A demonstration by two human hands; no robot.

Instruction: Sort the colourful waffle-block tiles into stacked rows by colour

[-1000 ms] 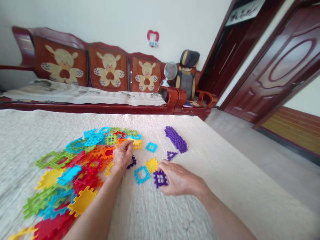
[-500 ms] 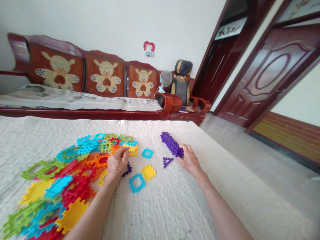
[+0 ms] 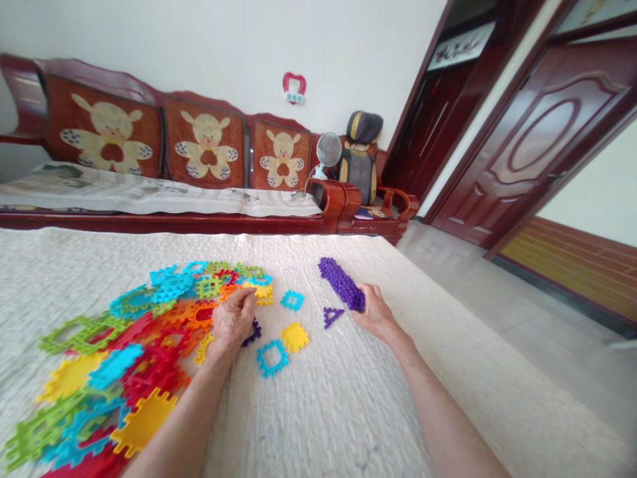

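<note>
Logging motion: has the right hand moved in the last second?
Yes. The right hand went from beside the yellow tile to the near end of the purple stack.

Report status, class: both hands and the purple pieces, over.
Left hand resting on edge of coloured pile, dark purple piece partly under it. Right hand touching near end of purple stack. Purple triangle loose between the hands.

Nothing legible here. The panel (image 3: 460, 45) above the doorway (image 3: 432, 133) carries dark brush-like marks, too blurred to read, and the red heart-shaped plaque (image 3: 294, 87) on the wall (image 3: 223, 46) shows no readable lettering.
</note>
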